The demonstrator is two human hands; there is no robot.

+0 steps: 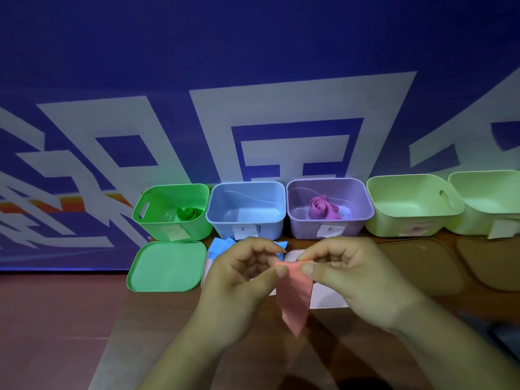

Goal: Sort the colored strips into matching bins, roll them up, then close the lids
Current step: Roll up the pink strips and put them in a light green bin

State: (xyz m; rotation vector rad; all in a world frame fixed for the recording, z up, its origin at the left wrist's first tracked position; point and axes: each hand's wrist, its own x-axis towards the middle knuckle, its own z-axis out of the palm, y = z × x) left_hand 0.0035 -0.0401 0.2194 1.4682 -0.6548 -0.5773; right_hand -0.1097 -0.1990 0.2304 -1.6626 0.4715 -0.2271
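Observation:
My left hand (242,274) and my right hand (346,274) both pinch the top edge of a pink strip (295,299), which hangs down above the table. A blue strip (222,246) lies crumpled behind my left hand, in front of the blue bin (246,223), whose inside looks bare. The green bin (171,220) holds a rolled green strip (187,213). In the purple bin (329,223) lies a partly rolled purple strip (322,207). Two pale green bins (410,218) (484,212) stand at the right.
A green lid (167,266) lies in front of the green bin. A white lid (326,298) lies under my hands. Two clear, brown-looking lids (422,263) (492,263) lie before the pale bins. A blue banner wall stands right behind the bins.

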